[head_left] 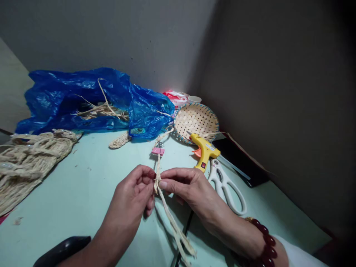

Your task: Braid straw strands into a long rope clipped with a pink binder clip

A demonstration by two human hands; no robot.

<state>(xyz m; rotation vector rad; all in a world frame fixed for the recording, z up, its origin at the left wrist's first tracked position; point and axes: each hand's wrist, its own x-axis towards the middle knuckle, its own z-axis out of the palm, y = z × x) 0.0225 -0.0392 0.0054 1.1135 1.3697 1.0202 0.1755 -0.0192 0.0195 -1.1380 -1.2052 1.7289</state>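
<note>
A pale braid of straw-like strands runs from a pink binder clip down toward me, its loose ends fanning out below my hands. From the left, my left hand pinches the braid with thumb and fingers. Opposite it, my right hand pinches the same spot between thumb and forefinger, a dark red bead bracelet on its wrist. Both hands are closed on the strands, and some fingertips are hidden behind them. The yellow glue gun and white-handled scissors lie just beyond my right hand.
A blue plastic bag with dry strands inside lies at the back left. Woven straw pieces are at the left. Behind the glue gun, a woven basket tilts beside a black flat object. A dark rounded object sits front left.
</note>
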